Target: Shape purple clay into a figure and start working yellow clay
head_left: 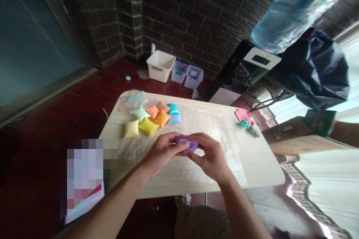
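A lump of purple modelling clay [192, 145] is held between both hands above the middle of the table. My left hand [165, 150] pinches its left side, thumb along the near face. Around the right side curl the fingers and thumb of my right hand [209, 153]. Bubble wrap [224, 138] lies flat beneath the hands. Beyond my left hand sit several pillow-shaped packets, among them a yellow packet [148, 126], a pale yellow packet [131, 129], an orange packet [162, 119] and a light blue packet [175, 119].
On the table [263, 164], a pink clay piece [243, 115] and a green lump [244, 123] lie at the far right. A clear plastic bag [134, 99] is at the back left corner. A white bin [160, 68] and clear boxes [193, 77] stand on the floor behind.
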A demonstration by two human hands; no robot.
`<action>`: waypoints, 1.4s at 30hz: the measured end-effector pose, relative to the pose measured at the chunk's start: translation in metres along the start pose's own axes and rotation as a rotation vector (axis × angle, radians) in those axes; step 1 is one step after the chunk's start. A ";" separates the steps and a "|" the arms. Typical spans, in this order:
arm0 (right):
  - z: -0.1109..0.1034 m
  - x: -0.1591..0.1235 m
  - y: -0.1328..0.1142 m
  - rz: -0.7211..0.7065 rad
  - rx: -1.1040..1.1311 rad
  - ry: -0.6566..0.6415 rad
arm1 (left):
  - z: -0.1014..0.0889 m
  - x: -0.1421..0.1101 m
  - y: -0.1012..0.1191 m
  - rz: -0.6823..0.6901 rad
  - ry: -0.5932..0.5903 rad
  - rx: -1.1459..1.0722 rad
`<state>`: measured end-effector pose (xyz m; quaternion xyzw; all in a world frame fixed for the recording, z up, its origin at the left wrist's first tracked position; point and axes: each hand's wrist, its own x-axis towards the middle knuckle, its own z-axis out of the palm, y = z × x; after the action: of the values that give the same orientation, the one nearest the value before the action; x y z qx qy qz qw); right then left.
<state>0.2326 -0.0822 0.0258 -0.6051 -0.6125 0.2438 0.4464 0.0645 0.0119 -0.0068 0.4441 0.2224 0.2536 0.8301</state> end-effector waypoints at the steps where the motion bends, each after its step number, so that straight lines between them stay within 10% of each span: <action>1: 0.000 0.001 -0.002 -0.014 -0.034 0.000 | 0.000 0.000 0.001 0.008 0.011 0.038; 7: 0.001 0.003 -0.006 -0.037 -0.084 -0.015 | -0.003 0.001 0.001 0.017 0.088 0.143; 15: 0.012 -0.001 0.000 0.261 0.542 -0.056 | -0.008 -0.002 0.004 -0.011 -0.036 0.022; 31: 0.028 0.006 0.013 0.608 1.086 0.067 | -0.001 -0.002 -0.001 -0.158 0.028 -0.444; 42: 0.015 0.005 0.010 0.458 0.642 0.075 | 0.000 -0.002 -0.002 0.043 0.095 0.123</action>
<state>0.2256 -0.0722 0.0111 -0.5644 -0.3377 0.4939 0.5688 0.0638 0.0099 -0.0080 0.4863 0.2672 0.2781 0.7841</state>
